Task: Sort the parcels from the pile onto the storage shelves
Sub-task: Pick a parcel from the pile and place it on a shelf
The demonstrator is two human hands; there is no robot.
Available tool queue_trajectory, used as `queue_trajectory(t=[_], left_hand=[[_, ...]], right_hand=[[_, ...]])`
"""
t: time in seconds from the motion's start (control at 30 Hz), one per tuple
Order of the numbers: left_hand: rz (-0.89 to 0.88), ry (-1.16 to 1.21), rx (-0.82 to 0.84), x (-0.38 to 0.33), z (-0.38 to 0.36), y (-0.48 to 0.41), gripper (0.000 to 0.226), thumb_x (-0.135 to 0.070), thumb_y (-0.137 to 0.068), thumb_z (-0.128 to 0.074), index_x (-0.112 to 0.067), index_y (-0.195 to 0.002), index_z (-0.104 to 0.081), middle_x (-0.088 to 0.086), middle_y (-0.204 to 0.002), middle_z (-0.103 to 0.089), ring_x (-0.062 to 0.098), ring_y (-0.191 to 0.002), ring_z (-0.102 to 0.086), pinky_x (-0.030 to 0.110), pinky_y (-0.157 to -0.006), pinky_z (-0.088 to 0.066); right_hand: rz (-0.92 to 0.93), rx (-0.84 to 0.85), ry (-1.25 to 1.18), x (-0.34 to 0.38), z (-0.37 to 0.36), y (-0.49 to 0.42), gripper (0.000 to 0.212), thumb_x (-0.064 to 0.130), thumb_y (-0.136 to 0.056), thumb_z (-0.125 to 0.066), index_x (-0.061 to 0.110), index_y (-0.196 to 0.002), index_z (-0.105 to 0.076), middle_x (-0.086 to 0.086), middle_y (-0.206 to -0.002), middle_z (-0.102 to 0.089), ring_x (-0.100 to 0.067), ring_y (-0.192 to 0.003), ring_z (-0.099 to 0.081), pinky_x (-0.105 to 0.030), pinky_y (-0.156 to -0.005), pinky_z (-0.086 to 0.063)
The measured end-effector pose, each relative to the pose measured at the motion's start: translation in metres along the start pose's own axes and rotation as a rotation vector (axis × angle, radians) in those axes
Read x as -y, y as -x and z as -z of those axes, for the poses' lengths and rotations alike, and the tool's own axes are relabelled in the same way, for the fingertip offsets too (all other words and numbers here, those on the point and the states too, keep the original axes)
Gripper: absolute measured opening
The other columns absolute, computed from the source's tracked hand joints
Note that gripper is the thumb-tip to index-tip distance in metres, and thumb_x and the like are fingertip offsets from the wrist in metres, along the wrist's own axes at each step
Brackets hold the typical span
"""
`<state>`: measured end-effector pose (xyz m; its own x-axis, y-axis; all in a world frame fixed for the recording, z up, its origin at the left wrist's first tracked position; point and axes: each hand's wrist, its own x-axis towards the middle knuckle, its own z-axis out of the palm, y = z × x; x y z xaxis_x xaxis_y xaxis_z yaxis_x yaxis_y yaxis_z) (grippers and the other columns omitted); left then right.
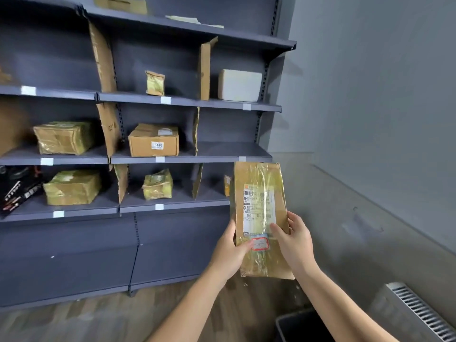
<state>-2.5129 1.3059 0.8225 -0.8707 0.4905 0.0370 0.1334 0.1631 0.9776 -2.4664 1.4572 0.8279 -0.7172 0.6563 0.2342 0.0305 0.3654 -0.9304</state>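
Note:
I hold a flat brown parcel [259, 178] wrapped in clear tape upright in front of the shelves, its white shipping label and a red-bordered sticker facing me. My left hand [228, 253] grips its left edge, thumb on the sticker. My right hand [294, 240] grips its right edge, thumb on the label. The parcel is in front of the right end of the grey storage shelves [190, 157]. The compartment above it, right of a cardboard divider, has nothing in it.
Other parcels sit on the shelves: a box marked 0448 [153, 143], taped bundles [64, 137] [72, 186] [158, 184], a white parcel [238, 85]. Cardboard dividers split the compartments. A dark bin [299, 324] and a radiator [419, 309] stand at the lower right by the wall.

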Motion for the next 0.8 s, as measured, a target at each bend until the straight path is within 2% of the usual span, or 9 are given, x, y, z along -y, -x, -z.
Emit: queue_trajectory(t=[0.1, 0.27, 0.4, 0.47, 0.57, 0.67, 0.8], left_hand=[[0.0, 0.002, -0.001, 0.005, 0.03, -0.014, 0.057, -0.027, -0.096, -0.06, -0.044, -0.143, -0.033, -0.022, -0.131, -0.054, 0.003, -0.12, -0.052, 0.02, -0.089, -0.042], [0.017, 0.015, -0.027, 0.018, 0.071, -0.033, 0.058, -0.023, -0.096, -0.06, -0.043, -0.144, -0.034, -0.02, -0.131, -0.057, 0.002, -0.113, -0.055, 0.021, -0.087, -0.045], [0.031, 0.012, -0.045, 0.026, 0.093, -0.046, 0.063, -0.02, -0.097, -0.06, -0.039, -0.149, -0.03, -0.017, -0.138, -0.054, 0.009, -0.125, -0.052, 0.031, -0.1, -0.045], [0.037, 0.003, -0.06, 0.03, 0.101, -0.054, 0.064, -0.02, -0.097, -0.06, -0.038, -0.15, -0.029, -0.016, -0.137, -0.054, 0.01, -0.126, -0.052, 0.031, -0.1, -0.045], [0.052, 0.006, -0.085, 0.037, 0.111, -0.069, 0.062, -0.018, -0.096, -0.06, -0.04, -0.148, -0.032, -0.018, -0.132, -0.057, 0.007, -0.119, -0.055, 0.027, -0.094, -0.047], [0.081, 0.017, -0.104, 0.044, 0.12, -0.086, 0.061, -0.015, -0.097, -0.06, -0.041, -0.145, -0.034, -0.02, -0.125, -0.058, 0.002, -0.109, -0.055, 0.016, -0.079, -0.045], [0.13, 0.024, -0.139, 0.049, 0.131, -0.116, 0.058, -0.012, -0.096, -0.06, -0.037, -0.144, -0.038, -0.018, -0.12, -0.06, -0.001, -0.101, -0.057, 0.012, -0.072, -0.044]], right_hand=[[0.002, 0.006, 0.018, 0.008, -0.032, -0.009, 0.044, 0.024, -0.091, -0.067, 0.02, -0.133, -0.052, 0.006, -0.12, -0.064, -0.013, -0.105, -0.064, -0.033, -0.086, -0.057], [-0.006, 0.033, 0.034, 0.018, -0.078, -0.018, 0.047, 0.024, -0.093, -0.066, 0.017, -0.137, -0.049, 0.004, -0.126, -0.062, -0.014, -0.111, -0.062, -0.037, -0.092, -0.056], [-0.009, 0.067, 0.034, 0.021, -0.106, -0.027, 0.049, 0.024, -0.093, -0.065, 0.016, -0.138, -0.048, 0.003, -0.129, -0.061, -0.015, -0.113, -0.061, -0.036, -0.095, -0.054], [-0.015, 0.094, 0.039, 0.02, -0.118, -0.034, 0.049, 0.024, -0.094, -0.065, 0.017, -0.139, -0.046, 0.003, -0.131, -0.061, -0.014, -0.114, -0.06, -0.034, -0.095, -0.053], [-0.025, 0.155, 0.06, 0.016, -0.136, -0.049, 0.052, 0.025, -0.095, -0.064, 0.019, -0.141, -0.042, 0.004, -0.135, -0.058, -0.011, -0.113, -0.058, -0.022, -0.083, -0.051], [-0.049, 0.248, 0.085, 0.012, -0.153, -0.064, 0.062, 0.025, -0.093, -0.066, 0.02, -0.146, -0.035, 0.008, -0.134, -0.053, -0.006, -0.109, -0.053, -0.012, -0.072, -0.045], [-0.043, 0.387, 0.097, 0.009, -0.173, -0.092, 0.073, 0.023, -0.091, -0.07, 0.02, -0.15, -0.027, 0.012, -0.13, -0.05, -0.004, -0.112, -0.048, -0.022, -0.087, -0.047]])
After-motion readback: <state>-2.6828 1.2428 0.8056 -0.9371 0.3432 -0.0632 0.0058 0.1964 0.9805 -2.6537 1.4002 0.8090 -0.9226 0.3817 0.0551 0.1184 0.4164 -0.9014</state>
